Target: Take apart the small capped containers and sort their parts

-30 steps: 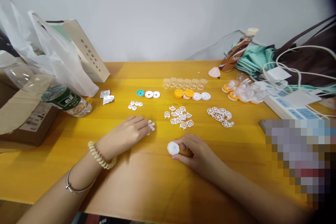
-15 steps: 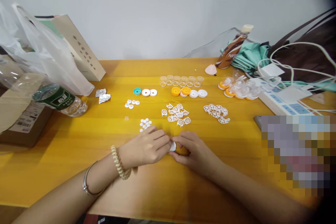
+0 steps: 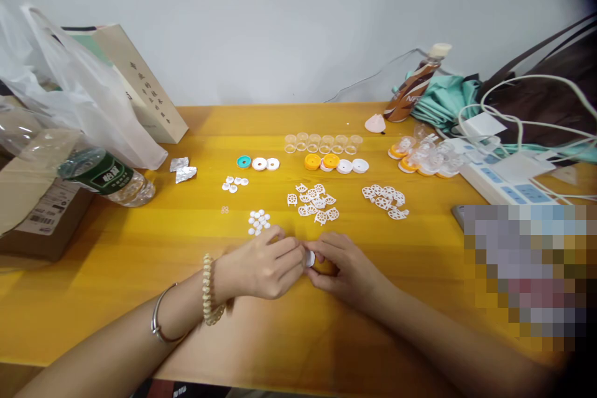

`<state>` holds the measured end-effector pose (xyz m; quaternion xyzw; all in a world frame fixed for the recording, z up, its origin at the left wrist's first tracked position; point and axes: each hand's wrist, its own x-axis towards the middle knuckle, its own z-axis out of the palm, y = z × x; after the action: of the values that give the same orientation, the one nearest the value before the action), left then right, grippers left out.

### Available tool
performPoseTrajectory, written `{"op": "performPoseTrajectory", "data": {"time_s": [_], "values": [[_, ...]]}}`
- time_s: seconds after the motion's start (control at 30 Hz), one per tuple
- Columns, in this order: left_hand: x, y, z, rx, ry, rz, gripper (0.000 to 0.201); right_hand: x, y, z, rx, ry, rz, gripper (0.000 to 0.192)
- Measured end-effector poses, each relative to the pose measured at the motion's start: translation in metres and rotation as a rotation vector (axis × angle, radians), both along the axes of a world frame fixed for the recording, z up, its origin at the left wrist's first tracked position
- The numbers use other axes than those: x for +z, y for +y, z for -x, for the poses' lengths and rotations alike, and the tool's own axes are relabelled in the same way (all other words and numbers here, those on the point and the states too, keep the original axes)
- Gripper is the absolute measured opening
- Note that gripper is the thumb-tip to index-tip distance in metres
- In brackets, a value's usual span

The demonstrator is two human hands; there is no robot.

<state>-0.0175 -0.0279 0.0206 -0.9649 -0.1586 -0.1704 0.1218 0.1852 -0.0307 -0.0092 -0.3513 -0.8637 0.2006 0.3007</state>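
Observation:
Between my two hands, above the table, is a small white round plastic piece [image 3: 310, 259], partly covered by fingers. My left hand [image 3: 268, 266] is closed at its left side, with the fingertips hidden behind the knuckles. My right hand [image 3: 346, 266] pinches the same piece from the right, between thumb and fingers. Just beyond the left hand lie several small white discs [image 3: 260, 222]. Farther out are white spoked plastic pieces [image 3: 318, 202] in a loose pile, and a second group of spoked pieces [image 3: 383, 202] lies to the right.
Behind stand orange caps [image 3: 312, 163], white rings [image 3: 259, 164], a turquoise ring [image 3: 243, 162] and clear cups [image 3: 314, 144]. Assembled clear-topped pieces [image 3: 426, 158] sit beside a power strip [image 3: 501, 183]. A water bottle [image 3: 109, 177] and cardboard box [image 3: 41, 224] are at left.
My left hand has shifted slightly right and its wrist has turned a little, with the bracelets moving along. The white piece has moved slightly right; my right hand stays almost still.

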Motion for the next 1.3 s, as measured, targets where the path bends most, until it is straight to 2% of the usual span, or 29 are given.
{"op": "performPoseTrajectory", "data": {"time_s": [0.23, 0.43, 0.6, 0.7, 0.87, 0.97, 1.13, 1.3], "values": [[0.0, 0.003, 0.0, -0.007, -0.009, 0.022, 0.02, 0.003, -0.001, 0.001, -0.014, -0.01, 0.035, 0.017], [0.002, 0.003, -0.002, 0.034, -0.045, 0.099, 0.018, 0.005, -0.001, 0.002, -0.022, -0.021, 0.044, 0.008], [0.003, 0.005, 0.005, 0.088, -0.056, 0.13, 0.012, 0.002, -0.001, 0.001, -0.017, -0.01, 0.048, 0.018], [0.01, 0.013, 0.025, 0.212, -0.067, 0.148, 0.011, 0.005, -0.001, 0.001, -0.025, -0.031, 0.087, 0.02], [0.027, 0.032, 0.071, 0.659, -0.002, 0.166, 0.012, 0.011, -0.002, 0.001, -0.012, -0.027, 0.151, 0.016], [0.032, 0.036, 0.082, 0.826, 0.123, 0.198, 0.012, 0.013, -0.003, 0.001, -0.026, -0.027, 0.181, 0.016], [0.032, 0.033, 0.078, 0.913, 0.224, 0.272, 0.015, 0.016, -0.003, 0.001, -0.045, -0.016, 0.213, 0.017], [0.031, 0.031, 0.077, 0.844, 0.12, 0.295, 0.015, 0.015, -0.004, -0.001, -0.086, 0.078, 0.27, 0.015]]}}
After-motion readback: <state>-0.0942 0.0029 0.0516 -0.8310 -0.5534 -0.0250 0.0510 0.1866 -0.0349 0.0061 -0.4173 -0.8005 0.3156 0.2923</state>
